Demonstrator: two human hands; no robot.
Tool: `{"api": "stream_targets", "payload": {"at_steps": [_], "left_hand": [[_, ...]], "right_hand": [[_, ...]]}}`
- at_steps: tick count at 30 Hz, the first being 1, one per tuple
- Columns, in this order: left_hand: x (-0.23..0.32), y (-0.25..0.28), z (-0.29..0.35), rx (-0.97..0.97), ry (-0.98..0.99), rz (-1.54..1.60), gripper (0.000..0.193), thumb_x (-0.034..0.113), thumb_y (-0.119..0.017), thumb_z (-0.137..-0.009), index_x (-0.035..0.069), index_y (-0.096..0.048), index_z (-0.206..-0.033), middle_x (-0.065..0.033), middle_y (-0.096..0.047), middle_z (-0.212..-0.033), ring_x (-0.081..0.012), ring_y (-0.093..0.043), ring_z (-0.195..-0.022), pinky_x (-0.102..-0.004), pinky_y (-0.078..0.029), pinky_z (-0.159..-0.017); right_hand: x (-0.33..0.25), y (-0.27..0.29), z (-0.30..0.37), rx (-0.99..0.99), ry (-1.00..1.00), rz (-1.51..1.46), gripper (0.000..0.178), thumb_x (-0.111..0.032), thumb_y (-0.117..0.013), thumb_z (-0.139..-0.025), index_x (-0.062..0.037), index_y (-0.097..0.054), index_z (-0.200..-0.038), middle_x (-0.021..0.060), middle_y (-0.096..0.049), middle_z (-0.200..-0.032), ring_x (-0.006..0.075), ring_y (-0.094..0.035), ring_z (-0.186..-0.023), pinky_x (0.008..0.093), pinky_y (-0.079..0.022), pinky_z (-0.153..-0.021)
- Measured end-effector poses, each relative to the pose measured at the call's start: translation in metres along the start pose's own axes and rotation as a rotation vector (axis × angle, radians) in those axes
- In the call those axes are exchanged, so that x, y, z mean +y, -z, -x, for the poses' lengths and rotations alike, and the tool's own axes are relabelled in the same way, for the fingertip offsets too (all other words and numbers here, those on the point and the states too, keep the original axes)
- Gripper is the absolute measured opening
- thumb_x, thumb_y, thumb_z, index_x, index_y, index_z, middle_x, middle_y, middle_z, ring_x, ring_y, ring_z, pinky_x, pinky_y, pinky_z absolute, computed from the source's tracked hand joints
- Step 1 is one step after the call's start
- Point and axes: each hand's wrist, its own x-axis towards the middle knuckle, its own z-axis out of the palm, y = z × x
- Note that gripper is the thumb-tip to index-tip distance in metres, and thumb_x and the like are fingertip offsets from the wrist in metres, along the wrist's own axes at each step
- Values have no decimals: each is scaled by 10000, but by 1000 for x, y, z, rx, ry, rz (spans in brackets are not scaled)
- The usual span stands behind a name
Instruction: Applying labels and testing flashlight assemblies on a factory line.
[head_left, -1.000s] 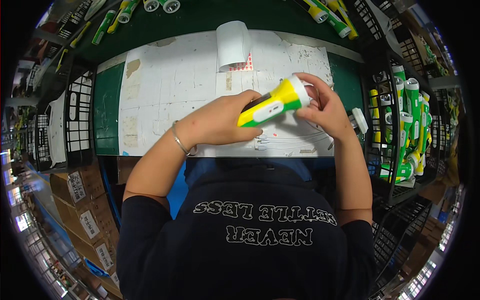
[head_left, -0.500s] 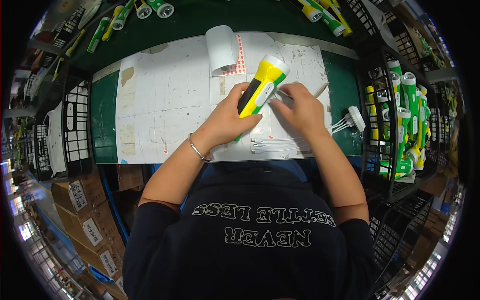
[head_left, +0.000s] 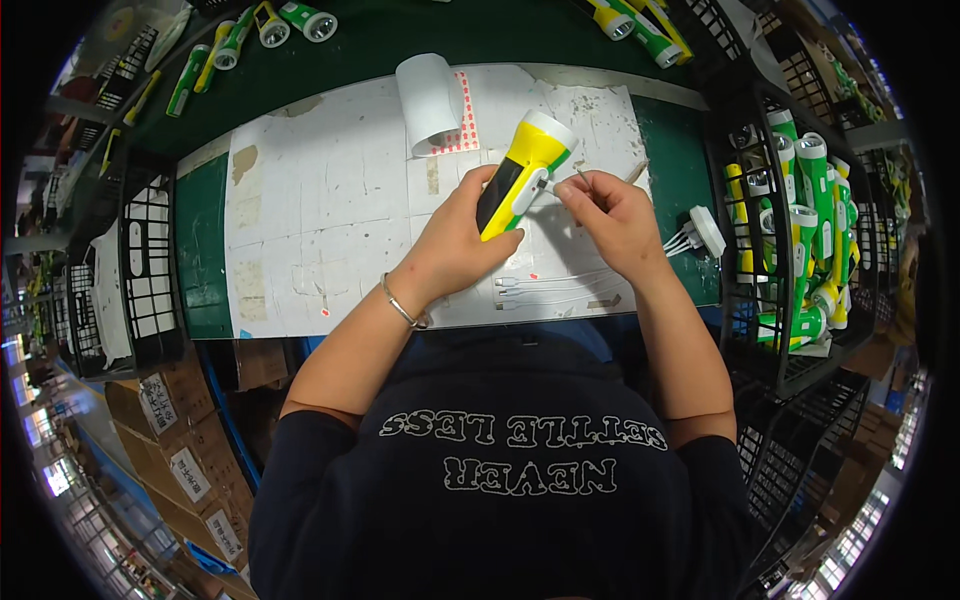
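Note:
A yellow and green flashlight with a white head and a dark panel leans across my left hand. The fingers of that hand wrap round its lower body, thumb along the near side. At the flashlight's white side strip, my right hand pinches a thin pale piece, apparently a cable's plug end, which reaches the strip; the fingers partly hide it. Below the hands, several white charging cables lie with their plugs to the left. They run behind my right wrist to a white hub.
A curled white sheet covers part of a red-marked sticker sheet. A black crate on the right holds many flashlights; another black crate stands left. More flashlights lie along the far green surface.
My right hand has turned, its fingertips now pinching closer together beside the flashlight's strip. The flashlight stays in my left hand, nearly still. The whole view has shifted slightly.

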Motion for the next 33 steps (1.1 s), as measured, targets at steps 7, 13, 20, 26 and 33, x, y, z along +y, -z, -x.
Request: {"api": "stream_targets", "payload": {"at_steps": [7, 13, 20, 26, 33], "left_hand": [[-2, -13, 1, 204, -203, -286, 630, 147, -644, -742, 16, -349, -1282, -189, -528, -1082, -316, -567, -945, -357, -444, -841], [4, -18, 4, 251, -183, -522, 611, 156, -630, -747, 21, -358, -1276, -184, -507, -1007, -364, -571, -851, -397, -487, -720], [2, -14, -2, 251, -243, -473, 596, 175, -622, -767, 43, -343, -1277, -192, -456, -1040, -376, -564, -813, -440, -491, -686], [-20, 4, -12, 299, -144, -75, 612, 168, -656, -777, -15, -349, -1273, -181, -468, -1137, -293, -508, -1031, -356, -409, -903], [6, -11, -3, 104, -321, 168, 612, 118, -761, -692, -8, -434, -1194, -129, -527, -1141, -202, -513, -1075, -323, -428, -906]], "right_hand": [[4, -11, 3, 151, 3, -44, 196, -204, -615, -867, -25, -597, -790, -56, -510, -629, 5, -417, -571, 172, -314, -515], [13, -14, 2, 173, -34, -47, 201, -197, -613, -869, -42, -570, -748, -60, -492, -612, 3, -394, -545, 173, -293, -491], [8, -14, 4, 196, 22, -55, 165, -148, -621, -858, -38, -565, -749, -72, -486, -622, -3, -386, -559, 170, -292, -491], [-3, -3, 30, 204, 171, 274, 116, -121, -647, -818, -21, -592, -841, -47, -526, -653, 4, -390, -548, 181, -306, -483], [-6, 0, 27, 165, 322, 499, 601, -198, -759, -649, -68, -537, -1191, 66, -625, -1056, 90, -528, -646, 217, -405, -541]]}}
